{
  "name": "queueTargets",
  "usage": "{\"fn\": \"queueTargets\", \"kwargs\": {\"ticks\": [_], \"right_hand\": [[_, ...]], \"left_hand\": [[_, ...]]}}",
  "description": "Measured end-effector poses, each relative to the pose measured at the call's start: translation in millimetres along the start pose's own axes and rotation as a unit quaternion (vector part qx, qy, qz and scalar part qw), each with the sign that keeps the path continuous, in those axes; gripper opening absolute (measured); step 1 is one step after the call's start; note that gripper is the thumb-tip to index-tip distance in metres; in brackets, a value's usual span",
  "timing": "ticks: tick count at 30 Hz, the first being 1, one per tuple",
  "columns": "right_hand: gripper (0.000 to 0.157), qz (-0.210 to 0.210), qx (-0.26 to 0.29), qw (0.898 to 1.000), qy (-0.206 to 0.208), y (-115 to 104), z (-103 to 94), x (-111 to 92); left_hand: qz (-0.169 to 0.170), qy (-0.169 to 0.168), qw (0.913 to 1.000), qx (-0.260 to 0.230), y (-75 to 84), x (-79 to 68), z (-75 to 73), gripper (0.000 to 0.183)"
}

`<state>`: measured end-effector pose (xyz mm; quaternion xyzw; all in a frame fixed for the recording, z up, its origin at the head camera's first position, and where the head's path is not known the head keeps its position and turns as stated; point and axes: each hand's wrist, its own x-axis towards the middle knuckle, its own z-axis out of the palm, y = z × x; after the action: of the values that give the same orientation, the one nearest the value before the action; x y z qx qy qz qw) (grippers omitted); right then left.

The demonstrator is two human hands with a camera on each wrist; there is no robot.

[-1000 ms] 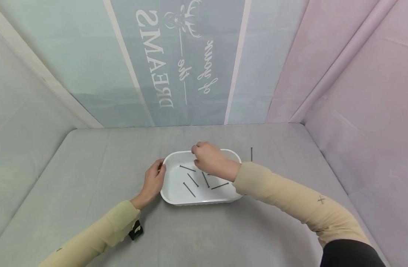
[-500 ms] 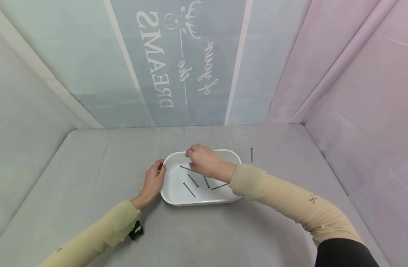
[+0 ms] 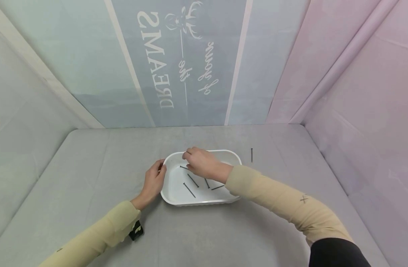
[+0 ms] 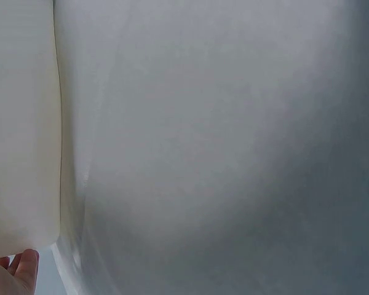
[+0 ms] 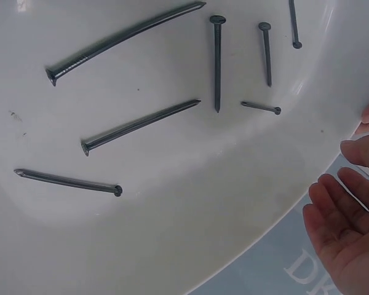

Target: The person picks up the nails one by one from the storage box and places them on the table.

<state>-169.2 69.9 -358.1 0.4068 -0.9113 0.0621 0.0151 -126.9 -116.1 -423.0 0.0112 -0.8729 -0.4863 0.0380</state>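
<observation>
A white oval-cornered tray [image 3: 172, 200] sits on the grey table with several dark metal nails [image 3: 189, 190] scattered over its floor. My left hand [image 3: 153, 180] grips the tray's left end, thumb at the rim and fingers outside; the left wrist view catches only some fingertips [image 4: 28, 265]. Over the tray's far left part hovers my right hand [image 3: 201, 162], its fingers loosely bent. In the right wrist view, that hand [image 5: 350, 227] shows a gap between thumb and fingers, with nothing visible between them. It hides part of the nails in the head view.
One more nail [image 3: 252, 155] lies on the grey table [image 3: 100, 159], beyond the tray's right end. A printed fabric wall [image 3: 190, 111] rises behind the table, and pale fabric walls stand at both sides.
My right hand has moved left and slightly nearer along the tray's far side, its forearm following. The left hand and the tray have stayed put.
</observation>
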Motion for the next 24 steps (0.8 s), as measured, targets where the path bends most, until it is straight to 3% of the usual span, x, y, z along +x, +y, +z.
{"fn": "queueTargets", "kwargs": {"ticks": [24], "right_hand": [[0.025, -0.016, -0.023, 0.999, -0.045, -3, 20.3, 13]], "left_hand": [[0.007, -0.007, 0.9999, -0.003, -6.7, 0.4, -3.8, 0.035]]}}
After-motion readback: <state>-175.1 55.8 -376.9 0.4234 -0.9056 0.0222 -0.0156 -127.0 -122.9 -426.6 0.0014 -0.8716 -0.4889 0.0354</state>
